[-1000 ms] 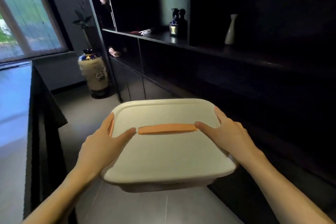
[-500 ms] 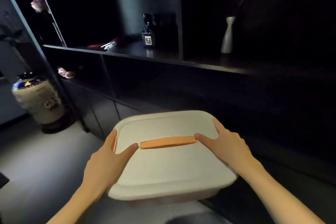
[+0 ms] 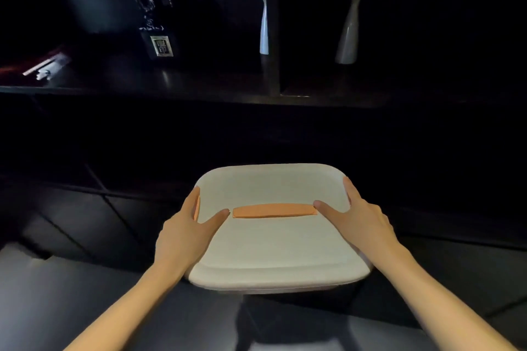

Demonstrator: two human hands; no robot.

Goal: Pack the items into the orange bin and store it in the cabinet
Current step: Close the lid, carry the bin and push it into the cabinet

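Two hands on it, one per side, which makes sense for a box this wide. Starting at the left, your left hand [image 3: 185, 234] has its thumb flat on the white lid [image 3: 271, 248] and its fingers [image 3: 194, 199] running down over the edge beside a sliver of orange, so it's gripping the bin [image 3: 285, 289] from the side. The orange handle [image 3: 273, 211] in the middle goes unused, I'd guess because a two-sided hold keeps things level. Your right hand [image 3: 359, 222] mirrors that, thumb tip touching the handle's end and fingers wrapped over the rim. The bin hangs over the floor [image 3: 71, 293] in front of the dark cabinet [image 3: 272, 74], lower than the shelf [image 3: 199, 88] with the pale vase [image 3: 349, 25]. With the lid on, packing looks done, and stowing it is what's left.
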